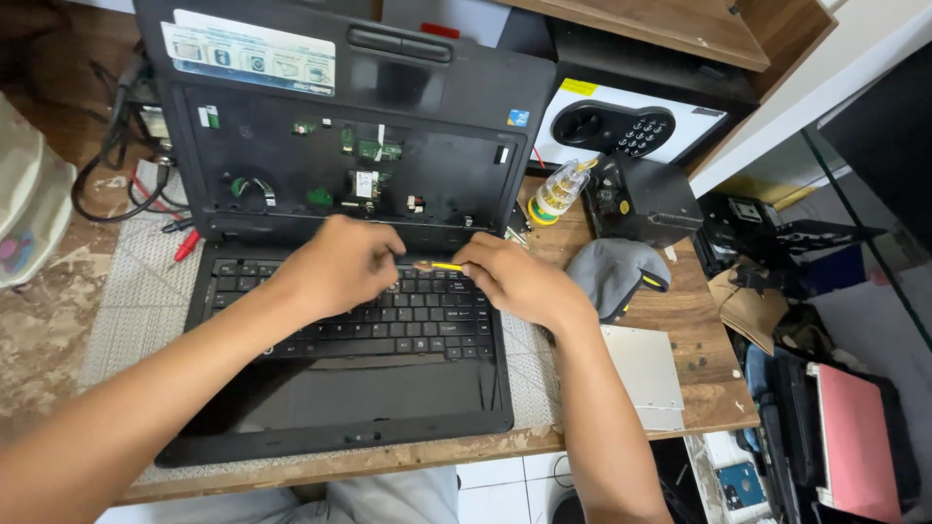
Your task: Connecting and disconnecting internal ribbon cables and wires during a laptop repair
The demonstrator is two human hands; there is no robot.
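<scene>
Both hands meet over the laptop keyboard (359,315): the left hand (340,264) and right hand (515,279) pinch a yellow-handled tool (442,266) (tip hidden). At two o'clock, a small bottle (558,191); at three, a grey cloth (616,272) on the worktop (709,374).

You have two hands, the left hand (338,264) and the right hand (515,279), one laptop (340,378), one screwdriver (442,266), one small bottle (560,190), one grey cap (614,274), one silver drive (641,374) and one black box (643,199).

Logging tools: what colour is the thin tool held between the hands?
Yellow tool, seen in the head view, over the black keyboard.
</scene>
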